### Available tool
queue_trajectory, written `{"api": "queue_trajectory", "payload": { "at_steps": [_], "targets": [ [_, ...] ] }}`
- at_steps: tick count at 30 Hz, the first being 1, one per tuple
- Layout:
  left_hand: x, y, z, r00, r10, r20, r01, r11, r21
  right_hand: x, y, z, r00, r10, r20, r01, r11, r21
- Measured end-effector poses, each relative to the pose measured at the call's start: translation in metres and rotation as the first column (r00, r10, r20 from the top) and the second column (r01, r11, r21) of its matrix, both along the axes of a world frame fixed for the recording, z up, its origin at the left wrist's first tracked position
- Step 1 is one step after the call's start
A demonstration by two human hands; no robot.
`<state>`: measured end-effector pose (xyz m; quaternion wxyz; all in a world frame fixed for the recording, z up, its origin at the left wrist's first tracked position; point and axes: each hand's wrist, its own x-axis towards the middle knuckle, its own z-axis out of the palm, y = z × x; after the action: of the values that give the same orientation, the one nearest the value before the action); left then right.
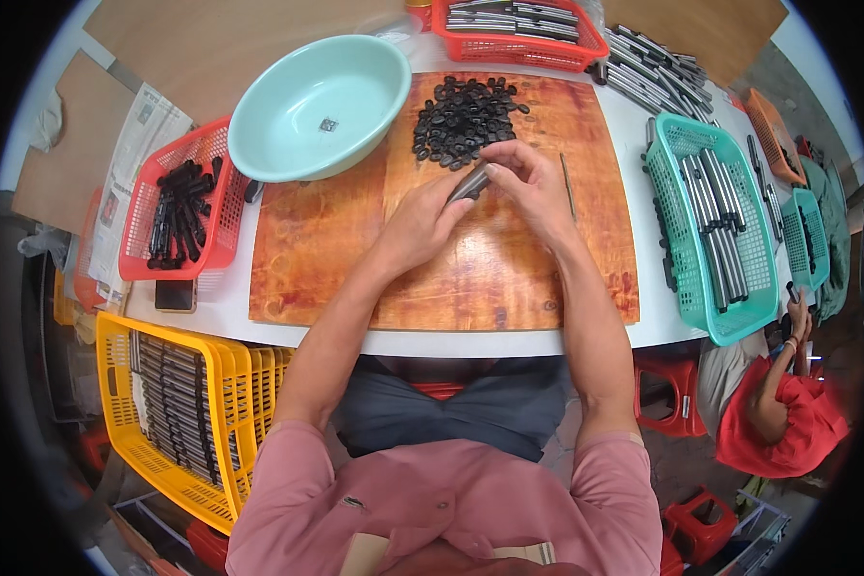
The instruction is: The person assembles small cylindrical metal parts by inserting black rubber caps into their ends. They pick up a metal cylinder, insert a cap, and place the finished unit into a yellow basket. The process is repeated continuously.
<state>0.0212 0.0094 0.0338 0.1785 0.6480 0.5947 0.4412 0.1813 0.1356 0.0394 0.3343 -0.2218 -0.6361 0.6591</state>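
Our left hand [422,223] and right hand [531,184] meet over the far half of the wooden board [317,240], and together they pinch a short grey metal tube [469,182]: the left fingers close on its lower end, the right fingertips on its upper end. The tube is tilted and held just above the board. Just beyond it lies a heap of small black rings [464,117] on the board. A thin rod [567,186] lies on the board just to the right of our right hand.

To the left of the heap a pale green bowl [319,106] overlaps the board's far corner; a small square label sits in its bottom. Further left a red basket [182,204] holds black tubes, and under it lie folded newspapers [139,130]. A dark phone [175,295] lies near that basket. On the right a teal basket [715,226] holds grey tubes, and another red basket [520,29] with tubes stands at the far edge. A yellow crate [178,403] of tubes stands low on our left. A person in red [787,422] sits at the right.
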Motion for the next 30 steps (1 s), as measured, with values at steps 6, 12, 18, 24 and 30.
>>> {"api": "queue_trajectory", "payload": {
  "at_steps": [6, 12, 18, 24, 30],
  "targets": [
    [-0.004, -0.004, -0.005, 0.937, 0.104, -0.334, -0.079, 0.993, 0.086, 0.001, 0.005, -0.005, 0.981, 0.047, 0.189, -0.063, 0.995, 0.081],
    [0.002, -0.010, -0.005, 0.855, 0.140, -0.500, -0.120, 0.990, 0.073, 0.005, 0.007, -0.008, 0.950, 0.100, 0.296, -0.148, 0.979, 0.142],
    [0.005, -0.009, -0.010, 0.881, 0.168, -0.441, -0.142, 0.986, 0.092, 0.005, 0.012, -0.018, 0.946, 0.134, 0.296, -0.194, 0.964, 0.182],
    [0.007, -0.010, -0.007, 0.894, 0.141, -0.424, -0.120, 0.990, 0.076, 0.008, 0.015, -0.016, 0.936, 0.144, 0.320, -0.217, 0.954, 0.207],
    [0.009, -0.011, -0.007, 0.897, 0.128, -0.424, -0.108, 0.992, 0.070, 0.013, 0.018, -0.012, 0.930, 0.186, 0.317, -0.254, 0.949, 0.187]
  ]
}}
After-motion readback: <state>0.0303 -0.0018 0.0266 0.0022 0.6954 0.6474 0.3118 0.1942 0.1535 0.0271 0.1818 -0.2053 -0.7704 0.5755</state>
